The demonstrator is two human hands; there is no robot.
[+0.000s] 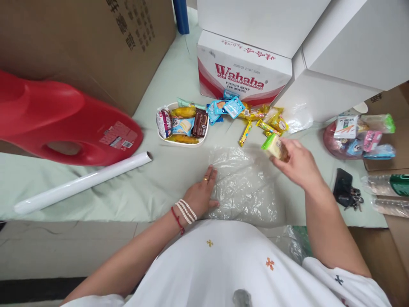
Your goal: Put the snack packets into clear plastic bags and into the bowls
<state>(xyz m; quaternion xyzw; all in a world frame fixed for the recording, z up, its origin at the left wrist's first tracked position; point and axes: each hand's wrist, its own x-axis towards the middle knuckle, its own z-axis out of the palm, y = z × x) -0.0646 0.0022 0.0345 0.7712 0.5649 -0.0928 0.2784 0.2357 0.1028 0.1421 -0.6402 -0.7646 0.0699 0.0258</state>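
Observation:
My right hand (297,162) grips a wrapped snack (274,147) with a green end, held above the table's right half. My left hand (203,192) lies with fingers stretched out on the left edge of a transparent plastic bag (244,187), which is spread flat on the table. Beyond the left hand stands a white oval basket (183,144), packed with yellow, brown, purple and blue snack packets. To its right, several blue sachets (234,107) and yellow snack packets (245,133) lie loose in a heap.
A Wahaha carton (246,70) and white boxes stand behind the snacks. At left are a red plastic jug (73,123), a white tube (86,181) and a cardboard box (79,47). A reddish bowl of snacks (330,138), keys (353,198) and plastic bottles (388,185) are at right.

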